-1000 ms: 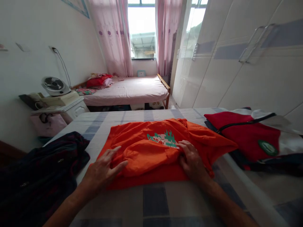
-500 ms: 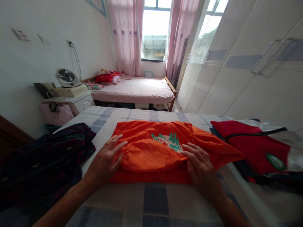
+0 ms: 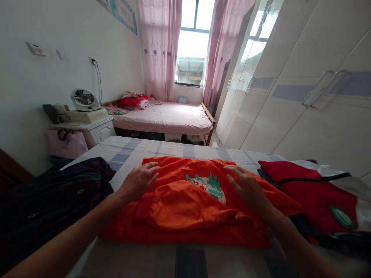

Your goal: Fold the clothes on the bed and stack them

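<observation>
An orange garment (image 3: 179, 208) with a green and white print lies partly folded on the bed in front of me. One puffed piece, perhaps a sleeve, crosses its middle and covers the print's lower edge. My left hand (image 3: 140, 180) is over the garment's upper left side, fingers stretched out and holding nothing. Over the upper right side, beside the print, my right hand (image 3: 245, 185) is open with its fingers apart. I cannot tell whether either hand touches the cloth.
Dark plaid clothing (image 3: 58, 197) lies left on the striped bed sheet (image 3: 130, 148). To the right is a stack with a red and white garment (image 3: 313, 197). Beyond are a pink bed (image 3: 171, 117), a fan (image 3: 85, 99) on a cabinet, and a white wardrobe (image 3: 290, 127).
Both hands have moved away from me, toward the garment's far edge. The near part of the orange garment now spreads wider to both sides. My view has tilted up slightly.
</observation>
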Demonstrator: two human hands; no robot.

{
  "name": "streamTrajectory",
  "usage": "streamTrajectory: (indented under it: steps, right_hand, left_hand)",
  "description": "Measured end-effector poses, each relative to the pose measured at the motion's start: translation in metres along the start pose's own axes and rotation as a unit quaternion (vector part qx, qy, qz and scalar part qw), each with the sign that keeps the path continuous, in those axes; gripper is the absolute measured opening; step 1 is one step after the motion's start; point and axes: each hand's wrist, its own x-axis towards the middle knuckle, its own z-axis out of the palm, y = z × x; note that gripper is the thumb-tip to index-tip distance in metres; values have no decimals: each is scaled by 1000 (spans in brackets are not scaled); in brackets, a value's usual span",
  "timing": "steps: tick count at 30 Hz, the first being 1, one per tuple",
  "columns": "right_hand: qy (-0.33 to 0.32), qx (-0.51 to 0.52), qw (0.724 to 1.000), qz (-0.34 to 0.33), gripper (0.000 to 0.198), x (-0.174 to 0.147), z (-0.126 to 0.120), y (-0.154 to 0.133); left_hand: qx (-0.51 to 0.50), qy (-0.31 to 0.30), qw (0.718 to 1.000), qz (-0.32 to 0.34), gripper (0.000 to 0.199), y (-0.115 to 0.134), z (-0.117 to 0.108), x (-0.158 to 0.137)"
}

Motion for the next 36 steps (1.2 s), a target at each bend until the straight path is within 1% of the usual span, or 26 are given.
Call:
streamTrajectory:
  steps: [1, 2, 4, 6, 8, 11, 13, 16, 18, 20, 23, 25, 26, 28, 29, 31, 33, 34, 35, 36]
  right_hand:
    - [12, -22, 1000, 19, 38, 15, 0, 10]
    - [10, -44, 998, 46, 40, 30, 2, 21]
    - [-22, -81, 991, 103, 43, 54, 8, 41]
    - [-61, -95, 983, 148, 46, 72, 18, 58]
    - [-87, -95, 976, 173, 48, 84, 30, 71]
    - [-112, -91, 972, 186, 50, 93, 48, 84]
    - [-126, -91, 969, 190, 47, 96, 56, 90]
    - [-133, -95, 966, 200, 39, 99, 59, 97]
    - [-128, -93, 966, 204, 37, 99, 57, 102]
    - [-126, -82, 969, 195, 35, 97, 53, 105]
    - [-148, -51, 974, 165, 31, 92, 47, 106]
    - [-164, -36, 974, 150, 27, 88, 42, 103]
    - [-162, -35, 976, 145, 26, 87, 38, 100]
    - [-135, -46, 980, 138, 24, 84, 28, 93]
    - [-102, -55, 984, 135, 25, 81, 21, 89]
    - [2, -73, 991, 110, 27, 70, 7, 82]
    - [113, -86, 989, 50, 24, 47, -7, 77]
    - [153, -91, 984, 13, 21, 32, -11, 76]
    - [172, -97, 980, -22, 18, 15, -14, 77]
    - [169, -102, 979, -48, 14, -3, -14, 78]
  left_hand:
    - [5, -5, 1000, -20, 39, -7, 3, 16]
    - [10, -11, 999, -40, 39, -15, 7, 31]
    - [15, -20, 997, -72, 39, -31, 18, 55]
    - [13, -31, 995, -97, 40, -45, 29, 72]
    - [2, -40, 994, -106, 39, -55, 38, 81]
    - [-16, -40, 993, -113, 31, -62, 45, 87]
    - [-25, -31, 991, -127, 28, -65, 47, 89]
    - [-40, -23, 986, -158, 29, -71, 47, 94]
    - [-58, -32, 985, -162, 29, -78, 45, 97]
    - [-85, -53, 986, -136, 29, -85, 42, 98]
    - [-119, -80, 986, -79, 30, -91, 35, 96]
    - [-123, -78, 987, -62, 27, -90, 30, 94]
    - [-118, -67, 989, -58, 22, -88, 26, 93]
    - [-106, -22, 993, -49, 13, -80, 16, 88]
    - [-98, 7, 994, -42, 12, -76, 9, 83]
    - [-84, 63, 994, -23, 17, -67, -4, 66]
    - [-72, 103, 992, 0, 19, -60, -15, 41]
    - [-59, 118, 991, 20, 20, -58, -18, 25]
    - [-40, 126, 990, 49, 21, -57, -19, 9]
    - [-17, 124, 988, 86, 23, -58, -19, -7]
